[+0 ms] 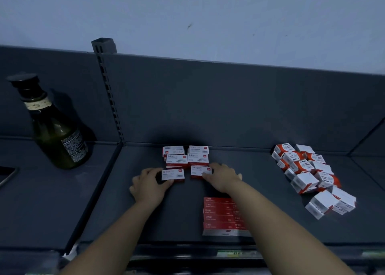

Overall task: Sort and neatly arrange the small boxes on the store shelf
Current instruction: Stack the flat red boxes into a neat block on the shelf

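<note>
Gripping two front boxes (173, 174): left hand (149, 186), right hand (224, 177); six in grid.

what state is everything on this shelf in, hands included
left hand: grips the front left white and red box, flat on the dark grey metal shelf
right hand: grips the front right white and red box
white and red box stacks behind: four, squared in two columns
flat red multipack: lying near the front edge
orange and white cardboard boxes: loose tumbled heap, right side
dark green glass bottle: standing, black cap on
</note>
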Tool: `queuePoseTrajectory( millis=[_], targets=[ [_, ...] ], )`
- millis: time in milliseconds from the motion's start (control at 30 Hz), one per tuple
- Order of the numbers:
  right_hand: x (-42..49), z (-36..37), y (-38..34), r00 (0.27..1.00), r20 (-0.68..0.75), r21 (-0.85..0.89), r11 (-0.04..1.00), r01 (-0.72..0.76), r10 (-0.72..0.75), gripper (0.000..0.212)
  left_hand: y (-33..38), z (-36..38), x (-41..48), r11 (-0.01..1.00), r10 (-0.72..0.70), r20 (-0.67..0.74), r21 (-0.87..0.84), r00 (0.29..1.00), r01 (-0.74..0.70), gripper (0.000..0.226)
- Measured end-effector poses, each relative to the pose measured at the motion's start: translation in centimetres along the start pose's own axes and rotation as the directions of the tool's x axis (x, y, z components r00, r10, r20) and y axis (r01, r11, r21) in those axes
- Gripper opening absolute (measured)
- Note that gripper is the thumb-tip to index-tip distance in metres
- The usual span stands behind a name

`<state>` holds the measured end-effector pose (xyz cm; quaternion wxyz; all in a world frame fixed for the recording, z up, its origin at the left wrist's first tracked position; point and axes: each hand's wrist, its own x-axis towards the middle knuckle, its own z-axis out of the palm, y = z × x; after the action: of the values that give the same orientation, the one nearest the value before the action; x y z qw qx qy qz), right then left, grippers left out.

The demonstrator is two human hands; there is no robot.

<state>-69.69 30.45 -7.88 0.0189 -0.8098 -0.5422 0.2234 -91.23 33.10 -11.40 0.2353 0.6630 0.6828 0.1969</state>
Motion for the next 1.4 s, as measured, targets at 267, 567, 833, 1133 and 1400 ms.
queuePoseTrajectory(
  millis=[267, 567, 833, 1133, 1400],
  targets=[
    [-0.1, -1.3, 7.9, 0.997, -0.004, 0.287, 0.955, 0.077, -0.079, 0.025, 0.9, 0.8, -0.5, 0.95, 0.271, 0.104, -0.188, 0.957, -0.249, 0.041],
    [-3.0, 0.2, 12.7, 0.964, -0.205, 0.542, 0.801, 0.254, -0.167, 0.024, 4.7, 3.8, -1.2, 0.907, 0.408, 0.179, -0.187, 0.895, -0.377, 0.041],
    [-2.5, 0.5, 13.3, 0.948, -0.283, 0.677, 0.67, 0.304, -0.143, 0.022, 4.4, 3.9, -0.9, 0.9, 0.414, 0.12, -0.202, 0.903, -0.386, 0.041],
    [-2.2, 0.9, 14.4, 0.974, -0.179, 0.755, 0.616, 0.226, -0.138, 0.048, 4.3, 3.9, -0.9, 0.904, 0.412, 0.132, -0.184, 0.901, -0.386, 0.042],
    [-2.2, 0.8, 14.1, 0.966, -0.187, 0.529, 0.811, 0.25, -0.177, 0.024, 4.2, 4.1, -0.8, 0.892, 0.437, 0.123, -0.184, 0.891, -0.412, 0.039]
  ],
)
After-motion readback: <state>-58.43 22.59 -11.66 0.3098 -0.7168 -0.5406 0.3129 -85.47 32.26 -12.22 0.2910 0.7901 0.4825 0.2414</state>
